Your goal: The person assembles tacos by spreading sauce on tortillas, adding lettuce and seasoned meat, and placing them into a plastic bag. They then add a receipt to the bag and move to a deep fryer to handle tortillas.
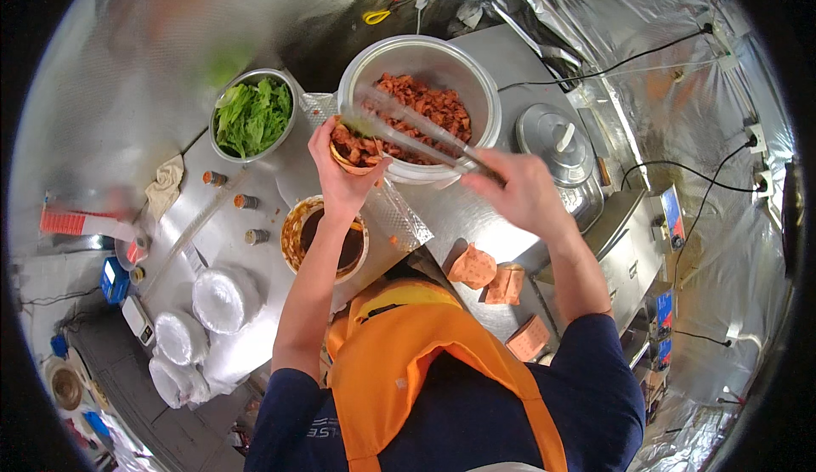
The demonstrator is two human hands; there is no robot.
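We curl our left hand (344,181) round filled bread (352,167), right hand (529,193) round tongs (431,127); much meat (442,105) remains at twelve o'clock.

Bare left hand (344,179), bare right hand (529,190). Navy T-shirt (455,412), short sleeves (591,344) ending well back from hands. White print (323,428) on left-hand side. Orange apron (382,370), two straps (546,428), small pale mark (401,383). Yellow patch (408,293), thin black strip (387,308), at apron's end nearest hands.

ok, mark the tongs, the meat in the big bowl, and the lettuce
Tongs (435,129): head view, blurred upper prong.
Meat (432,98): head view, upper part of the pile.
Lettuce (253,117): head view, middle of the leaves.
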